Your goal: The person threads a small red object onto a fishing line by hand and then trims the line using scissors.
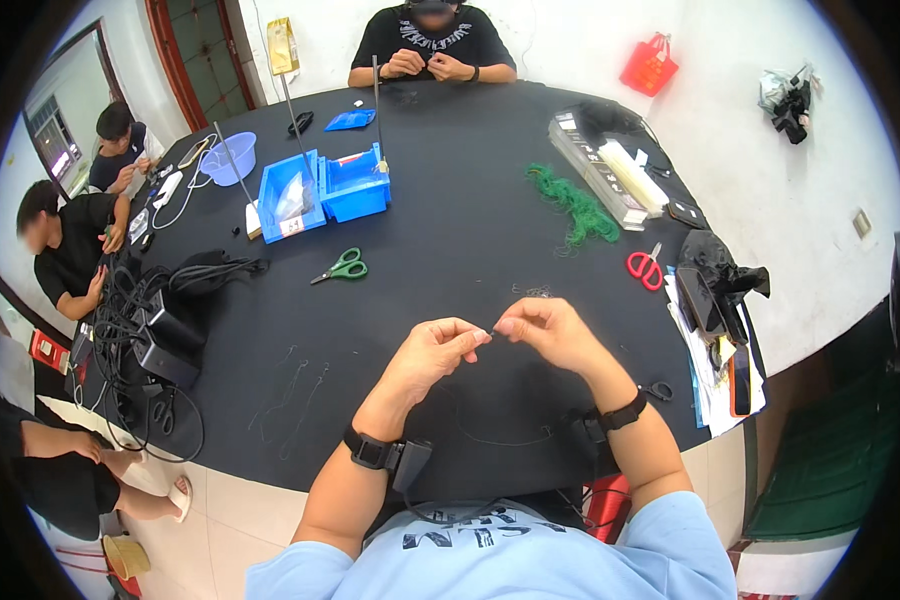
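Above the near middle of the black table, my left hand (434,347) and my right hand (548,331) meet fingertip to fingertip, both pinched closed. Between them shows a tiny dark thing, too small to name. A thin line (500,441) curves over the tabletop below my hands; whether it joins what I pinch I cannot tell. Just beyond my right hand lies a little heap of thin, wiry bits (534,291). To the left of my left forearm, several fine lengths of line (303,400) are laid out on the table.
Green-handled scissors (346,265), blue bins (292,200) and tangled green netting (576,207) lie farther out. On the right are red scissors (646,268), dark scissors (658,391) and papers (705,385); on the left, black cables (120,310). Other people (432,45) sit around the table.
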`<move>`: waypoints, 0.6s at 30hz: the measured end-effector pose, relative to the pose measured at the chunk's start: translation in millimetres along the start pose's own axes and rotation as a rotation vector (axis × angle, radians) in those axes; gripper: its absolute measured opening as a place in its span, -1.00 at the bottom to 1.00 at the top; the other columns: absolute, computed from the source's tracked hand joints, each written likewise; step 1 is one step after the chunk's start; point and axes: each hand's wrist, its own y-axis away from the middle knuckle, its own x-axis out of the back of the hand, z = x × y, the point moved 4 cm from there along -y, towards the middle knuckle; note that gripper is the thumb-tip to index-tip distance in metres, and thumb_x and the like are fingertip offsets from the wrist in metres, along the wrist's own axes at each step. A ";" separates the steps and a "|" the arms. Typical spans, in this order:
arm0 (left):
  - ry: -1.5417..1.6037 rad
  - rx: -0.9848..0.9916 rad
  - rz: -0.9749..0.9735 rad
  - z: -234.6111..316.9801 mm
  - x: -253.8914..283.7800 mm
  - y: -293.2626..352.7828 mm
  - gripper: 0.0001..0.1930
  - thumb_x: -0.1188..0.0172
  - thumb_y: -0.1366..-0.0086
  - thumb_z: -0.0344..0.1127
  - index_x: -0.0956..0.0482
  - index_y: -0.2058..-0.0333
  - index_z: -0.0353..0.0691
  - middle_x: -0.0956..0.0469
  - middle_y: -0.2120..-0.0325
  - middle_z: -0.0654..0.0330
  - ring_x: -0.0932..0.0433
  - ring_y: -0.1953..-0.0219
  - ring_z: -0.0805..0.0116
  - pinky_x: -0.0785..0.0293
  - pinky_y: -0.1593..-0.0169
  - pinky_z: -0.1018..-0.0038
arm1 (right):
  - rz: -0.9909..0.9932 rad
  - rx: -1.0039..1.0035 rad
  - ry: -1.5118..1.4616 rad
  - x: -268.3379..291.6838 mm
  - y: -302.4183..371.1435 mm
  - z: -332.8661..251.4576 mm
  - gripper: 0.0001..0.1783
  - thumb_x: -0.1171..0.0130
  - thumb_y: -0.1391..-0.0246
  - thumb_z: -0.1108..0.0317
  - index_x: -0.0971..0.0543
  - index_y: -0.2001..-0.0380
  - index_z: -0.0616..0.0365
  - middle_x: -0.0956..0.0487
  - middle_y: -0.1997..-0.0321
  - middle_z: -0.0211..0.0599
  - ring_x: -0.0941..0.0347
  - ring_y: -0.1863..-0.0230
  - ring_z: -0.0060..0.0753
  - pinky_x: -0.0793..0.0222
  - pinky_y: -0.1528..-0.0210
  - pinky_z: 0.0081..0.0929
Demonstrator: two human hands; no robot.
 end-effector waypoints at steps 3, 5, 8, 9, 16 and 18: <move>0.017 0.048 0.065 -2.9 6.2 -3.8 -0.78 -0.22 -0.32 -0.24 -0.62 0.24 -0.31 -0.46 0.55 0.35 -0.18 0.64 0.73 -0.07 0.59 0.74 | 0.190 -0.039 0.195 31.4 -16.8 3.3 -0.77 -0.22 -0.15 0.26 -0.64 0.31 0.23 -0.60 0.48 -0.38 -0.47 0.41 -0.60 -0.40 0.34 -0.53; 0.067 0.060 0.081 -3.4 5.8 -5.5 -0.78 -0.22 -0.32 -0.25 -0.61 0.24 -0.31 -0.45 0.55 0.35 -0.18 0.64 0.72 -0.07 0.59 0.73 | 0.300 -0.030 0.430 53.1 -30.0 7.7 -0.77 -0.25 -0.08 0.25 -0.65 0.33 0.22 -0.63 0.42 -0.19 -0.56 0.35 -0.32 -0.45 0.26 -0.37; 0.239 0.092 0.089 -11.2 11.6 -9.1 -0.80 -0.20 -0.33 -0.28 -0.60 0.23 -0.31 -0.46 0.54 0.35 -0.16 0.66 0.71 -0.09 0.60 0.73 | 0.274 -0.100 0.638 61.0 -51.7 38.2 -0.77 -0.26 -0.02 0.25 -0.65 0.35 0.20 -0.63 0.36 -0.08 -0.57 0.28 -0.12 -0.46 0.17 -0.23; 0.361 0.115 0.079 -16.7 15.7 -10.3 -0.81 -0.19 -0.33 -0.29 -0.58 0.23 -0.31 -0.48 0.54 0.35 -0.16 0.67 0.71 -0.10 0.60 0.74 | 0.208 -0.151 0.736 57.7 -59.7 46.0 -0.78 -0.27 0.01 0.25 -0.66 0.37 0.18 -0.62 0.33 -0.05 -0.55 0.23 -0.04 -0.45 0.13 -0.16; 0.823 0.230 -0.067 -38.2 14.9 -19.1 -0.81 -0.22 -0.32 -0.27 -0.56 0.21 -0.26 -0.53 0.45 0.34 -0.21 0.64 0.70 -0.18 0.59 0.75 | 0.293 -0.057 0.917 40.8 -61.0 49.4 -0.83 -0.31 0.09 0.27 -0.63 0.47 0.13 -0.58 0.32 -0.05 -0.49 0.21 0.03 -0.39 0.05 -0.13; 0.893 0.259 -0.051 -44.5 13.0 -22.2 -0.82 -0.22 -0.32 -0.26 -0.57 0.22 -0.25 -0.53 0.43 0.34 -0.23 0.63 0.70 -0.19 0.59 0.75 | 0.241 -0.024 0.875 40.6 -59.5 52.8 -0.84 -0.31 0.09 0.29 -0.62 0.50 0.16 -0.58 0.33 -0.07 -0.48 0.23 0.02 -0.38 0.08 -0.13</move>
